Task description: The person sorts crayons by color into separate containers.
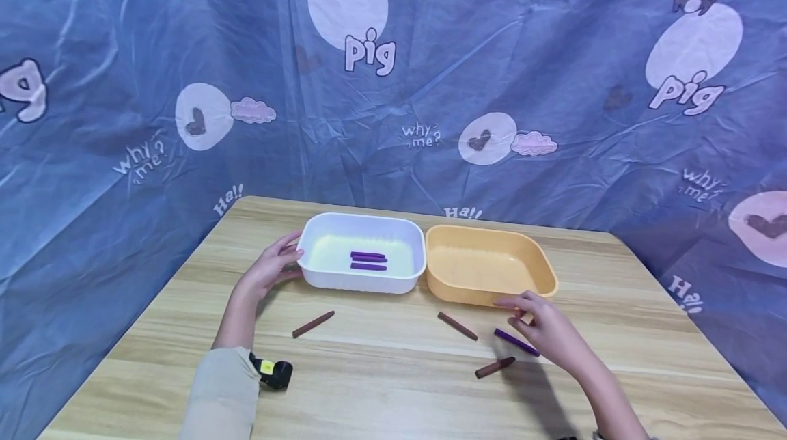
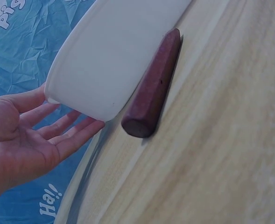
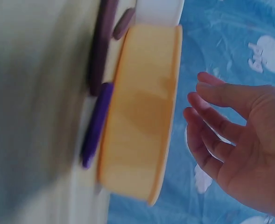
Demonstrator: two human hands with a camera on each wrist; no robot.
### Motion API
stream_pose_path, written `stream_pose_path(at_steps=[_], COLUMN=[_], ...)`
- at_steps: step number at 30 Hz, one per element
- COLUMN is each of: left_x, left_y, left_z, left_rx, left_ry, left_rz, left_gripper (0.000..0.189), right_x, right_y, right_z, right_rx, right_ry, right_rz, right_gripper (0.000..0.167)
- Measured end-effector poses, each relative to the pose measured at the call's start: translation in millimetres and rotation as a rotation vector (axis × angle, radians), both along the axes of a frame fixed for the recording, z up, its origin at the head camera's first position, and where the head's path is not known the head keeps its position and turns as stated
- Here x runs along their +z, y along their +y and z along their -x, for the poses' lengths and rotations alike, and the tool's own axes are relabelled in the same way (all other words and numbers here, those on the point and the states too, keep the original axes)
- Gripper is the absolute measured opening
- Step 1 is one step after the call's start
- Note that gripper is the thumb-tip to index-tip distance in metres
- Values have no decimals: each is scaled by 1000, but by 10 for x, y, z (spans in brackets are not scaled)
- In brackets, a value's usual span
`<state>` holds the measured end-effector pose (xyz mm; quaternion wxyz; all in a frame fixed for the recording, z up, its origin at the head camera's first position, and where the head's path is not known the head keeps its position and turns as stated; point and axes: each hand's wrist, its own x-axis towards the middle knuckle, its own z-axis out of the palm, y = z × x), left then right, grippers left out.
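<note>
In front of the orange tray [image 1: 456, 294], my empty right hand [image 1: 542, 325] hangs relaxed near the purple crayon [image 1: 517, 342], best pinched mid-length; left of that tray, my uncurled left hand [image 1: 273, 266] touches the white tray [image 1: 359, 281].

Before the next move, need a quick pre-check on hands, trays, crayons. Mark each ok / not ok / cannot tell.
1. Left hand touching white tray: ok, at the tray's left end.
2. Right hand free: ok, holds nothing, fingers loosely bent.
3. Right hand off the orange tray: ok, right wrist view shows a gap.
4. Loose purple crayon in hand: not ok, lies on the table near the right hand.
5. Brown crayons in a tray: not ok, three lie on the table.
6. Left fingertips under the white tray's base: cannot tell, they meet its lower edge in the left wrist view.
</note>
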<state>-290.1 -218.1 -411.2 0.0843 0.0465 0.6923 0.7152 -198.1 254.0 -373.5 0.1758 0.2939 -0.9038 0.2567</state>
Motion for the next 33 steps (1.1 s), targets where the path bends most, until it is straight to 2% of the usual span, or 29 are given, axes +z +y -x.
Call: stream_pose_path(at_steps=[4,10,16,21,27,33], left_x=[2,13,3,-2,13,15], left_y=[1,4,6,0,3,5], left_z=[-3,-5,0,-1,-6,-5], left_rx=[-3,1,-2,-2,-4,-6], left_ry=[-2,1,0,-4,-6,-8], left_rz=[0,6,1,-8,-12,-16], left_gripper=[58,58,59,59,58,58], right_x=[-89,-171,-263,-350,-434,-452], right_y=[154,316,461,561,613,623], right_z=[-39,-67,-44,-22,1,-3], right_rx=[-35,-67,9,80,74,78], right_ry=[-33,-150,-278,-343,-391,-404], right_rz=[1,6,26,60,64,65], right_gripper=[35,31,27,30,36,32])
